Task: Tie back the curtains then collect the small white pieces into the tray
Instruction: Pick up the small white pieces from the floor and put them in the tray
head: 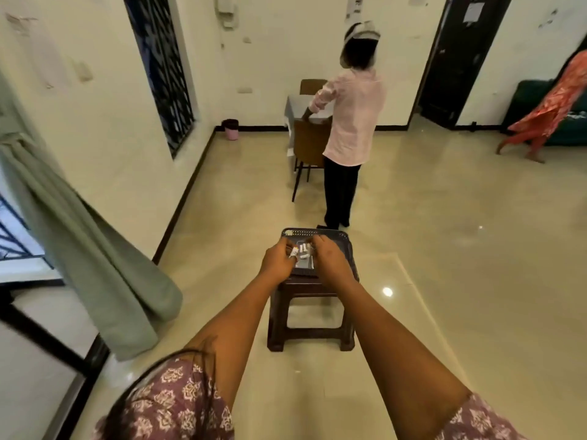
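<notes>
The dark perforated plastic tray point(336, 234) sat on a dark brown plastic stool point(309, 312), long axis pointing away. Small white cylindrical pieces point(304, 249) lay inside — orientation unclear. Left hand point(277, 259) pinched one piece; right hand point(327, 258) curled over the tray. Grey-green curtain point(79, 236) hung left.

Around the stool point(311, 312) the floor point(444, 249) lies open right and near; the curtain point(95, 249) hangs well left, a person point(346, 138) (with chair point(309, 144)) stands beyond.
</notes>
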